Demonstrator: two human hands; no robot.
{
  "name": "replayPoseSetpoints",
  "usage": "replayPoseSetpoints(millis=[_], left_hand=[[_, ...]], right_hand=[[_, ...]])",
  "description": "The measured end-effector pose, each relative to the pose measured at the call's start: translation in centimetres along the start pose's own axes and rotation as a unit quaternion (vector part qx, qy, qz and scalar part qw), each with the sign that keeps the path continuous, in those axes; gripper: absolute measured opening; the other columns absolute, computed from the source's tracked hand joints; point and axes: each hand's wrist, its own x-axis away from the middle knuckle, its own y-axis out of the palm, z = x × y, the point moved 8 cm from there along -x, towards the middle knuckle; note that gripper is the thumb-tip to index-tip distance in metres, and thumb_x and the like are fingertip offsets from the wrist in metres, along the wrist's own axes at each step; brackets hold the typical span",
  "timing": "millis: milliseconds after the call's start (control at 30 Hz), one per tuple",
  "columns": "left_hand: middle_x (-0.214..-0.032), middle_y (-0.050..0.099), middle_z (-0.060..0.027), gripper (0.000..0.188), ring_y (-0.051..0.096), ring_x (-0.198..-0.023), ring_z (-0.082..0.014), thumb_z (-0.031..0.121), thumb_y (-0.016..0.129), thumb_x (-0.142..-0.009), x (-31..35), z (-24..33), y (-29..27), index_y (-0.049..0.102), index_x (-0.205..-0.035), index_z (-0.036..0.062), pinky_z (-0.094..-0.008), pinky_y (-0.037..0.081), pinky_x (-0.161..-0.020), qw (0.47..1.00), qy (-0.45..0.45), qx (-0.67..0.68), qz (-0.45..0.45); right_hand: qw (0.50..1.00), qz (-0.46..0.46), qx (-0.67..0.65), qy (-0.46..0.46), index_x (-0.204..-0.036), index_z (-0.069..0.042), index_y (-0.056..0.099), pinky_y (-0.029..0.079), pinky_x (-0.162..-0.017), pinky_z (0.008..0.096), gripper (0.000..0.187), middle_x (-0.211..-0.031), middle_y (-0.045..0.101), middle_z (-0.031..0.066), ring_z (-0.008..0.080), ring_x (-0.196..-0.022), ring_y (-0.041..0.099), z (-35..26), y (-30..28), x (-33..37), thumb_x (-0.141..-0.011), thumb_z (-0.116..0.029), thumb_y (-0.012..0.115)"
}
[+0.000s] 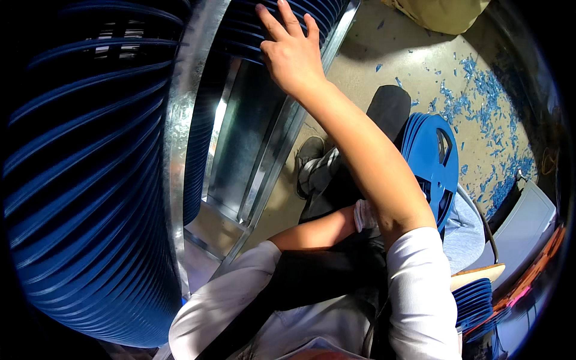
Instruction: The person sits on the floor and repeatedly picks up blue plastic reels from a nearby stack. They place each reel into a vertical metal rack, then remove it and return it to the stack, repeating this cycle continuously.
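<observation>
My right hand [294, 48] reaches up to a row of blue plastic reels [240, 27] in a metal rack. Its fingers are spread and lie over the reels' edges, with nothing gripped between them. My left forearm [318, 230] crosses in front of me, with a striped band [364, 216] at the wrist. The left hand itself is hidden behind my right arm. Close to that arm stands a small stack of blue reels [429, 162] with cut-out openings; whether the left hand holds it cannot be seen.
A long row of blue reels [90, 228] fills the left side behind a metal rail [177, 138]. Blue plastic scraps [480, 114] litter the floor at the right. Lower right, more blue reels [471, 303] sit near a wooden board [480, 276] and a pale panel [525, 222].
</observation>
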Motion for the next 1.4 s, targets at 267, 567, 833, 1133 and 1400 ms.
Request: replayPoseSetpoints(millis=[267,567,833,1133,1400], left_hand=[[-0.103,0.064,-0.0104,0.030,0.060,-0.098,-0.0244,0.015,0.063,-0.085,0.1,0.5,-0.5,0.056,-0.112,0.0035,-0.0404,0.046,-0.091,0.999,0.002,-0.033,0.023],[-0.102,0.065,-0.0105,0.030,0.061,-0.097,-0.0255,0.014,0.064,-0.084,0.7,0.8,-1.5,0.058,-0.111,0.0037,-0.0418,0.046,-0.091,0.975,0.024,-0.193,0.104],[-0.089,0.066,-0.0099,0.030,0.065,-0.081,-0.0254,0.014,0.068,-0.083,0.0,0.2,0.0,0.059,-0.109,0.0026,-0.0402,0.053,-0.082,0.988,-0.041,-0.090,0.117],[-0.099,0.065,-0.0089,0.044,0.061,-0.079,-0.0216,0.028,0.067,-0.086,2.5,0.4,8.0,0.054,-0.122,0.0058,-0.0396,0.051,-0.079,0.992,0.027,-0.105,0.058],[-0.116,0.060,-0.0144,0.055,0.062,-0.102,-0.0282,0.015,0.075,-0.079,7.2,2.2,10.6,0.050,-0.126,0.0019,-0.0422,0.055,-0.086,0.930,0.093,-0.231,0.271]], right_hand=[[0.981,0.156,-0.114,0.003,-0.081,-0.007,0.055,0.047,-0.083,0.0364,0.016,-0.132,0.054,0.0049,0.0273,-0.107,0.057,0.8,-3.8,3.0,-0.073,-0.008,0.069],[0.990,0.081,-0.109,0.036,-0.087,-0.005,0.059,0.051,-0.067,0.0362,0.015,-0.110,0.063,0.0064,0.0310,-0.084,0.063,4.7,-14.5,8.7,-0.076,-0.008,0.067],[0.991,0.079,0.087,-0.065,-0.085,-0.003,0.060,0.053,-0.068,0.0335,0.015,-0.105,0.065,0.0076,0.0280,-0.085,0.065,1.5,-29.0,13.9,-0.075,-0.009,0.069],[0.948,0.190,0.256,-0.010,-0.071,0.001,0.058,0.055,-0.077,0.0358,0.005,-0.106,0.066,0.0138,0.0283,-0.085,0.066,-5.2,-33.7,28.9,-0.068,0.001,0.062],[0.960,0.184,0.205,0.051,-0.075,-0.001,0.058,0.053,-0.071,0.0329,0.011,-0.111,0.064,0.0108,0.0261,-0.084,0.064,-7.2,-25.9,32.5,-0.068,-0.003,0.066]])
